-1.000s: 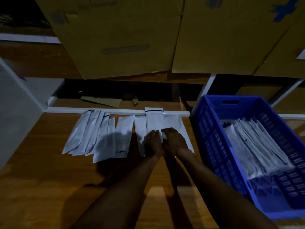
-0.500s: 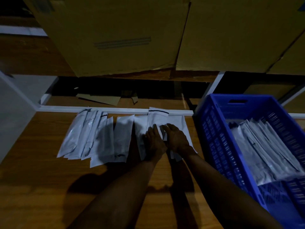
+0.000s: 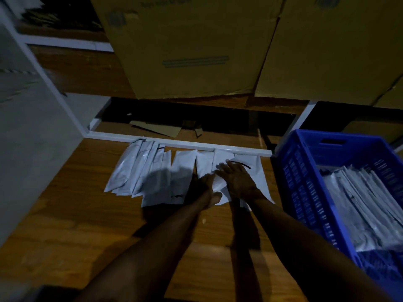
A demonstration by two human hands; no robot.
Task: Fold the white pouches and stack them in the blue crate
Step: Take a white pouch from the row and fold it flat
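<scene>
On the wooden table, a white pouch point(image 3: 254, 171) with a black line lies under my hands. My right hand point(image 3: 236, 180) presses flat on it with its fingers spread. To its left, my left hand point(image 3: 207, 188) stands on edge, with straight fingers against the pouch's left side and the thumb low. A row of several more white pouches point(image 3: 144, 171) overlaps to the left. The blue crate point(image 3: 303, 182) stands at the right and holds a stack of folded white pouches point(image 3: 362, 205).
Large cardboard boxes point(image 3: 196, 51) sit on a shelf above the table's back edge. A white rail point(image 3: 185, 143) runs behind the pouches. Cardboard scraps point(image 3: 157, 128) lie in the dark gap beyond. A grey panel point(image 3: 32, 127) stands at the left.
My right hand has moved up the pouch and spread flat. My left hand has turned onto its edge at the pouch's left side. The pouch's black-lined end now lies by my right fingertips.
</scene>
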